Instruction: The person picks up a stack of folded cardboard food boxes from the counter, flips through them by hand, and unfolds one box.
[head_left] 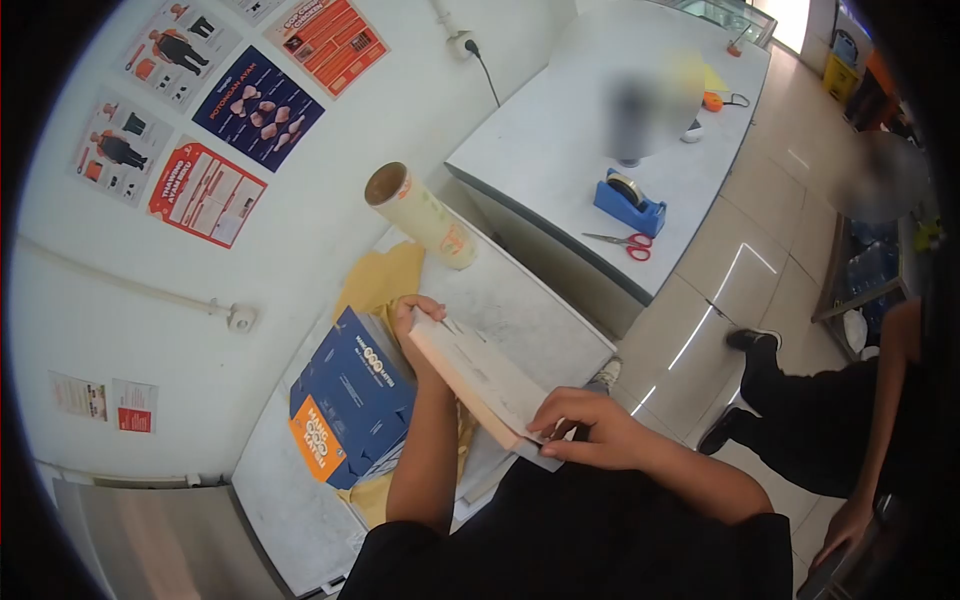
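Frankly, much of my view is cut off: the fisheye rim darkens the corners, and a second person (850, 420) in dark clothes at the right edge is only partly in frame, their upper part blurred. A blurred patch also hides whatever stands on the far counter (560, 140). On the wall (330, 180) hang several posters (257, 107), their small print too fine for me to read.

Nearer, I see the speckled table (530, 310), and above its near edge the flat stack of pale cardboard (480, 385), tilted with its far end raised. It looks beige on the edge and whitish with faint markings on top. My left hand (412, 322) grasps its far end, fingers curled over the top; my right hand (590, 425) pinches the near corner, thumb below and fingers on top.

Beside the left forearm lies a pile of blue and orange printed boxes (350, 400), folded flat, with brown paper (385, 280) under and behind them. A roll of wrap (420, 212) rests just beyond. On the far counter sit a blue tape dispenser (628, 203) and red-handled scissors (625, 242), well apart from my hands.
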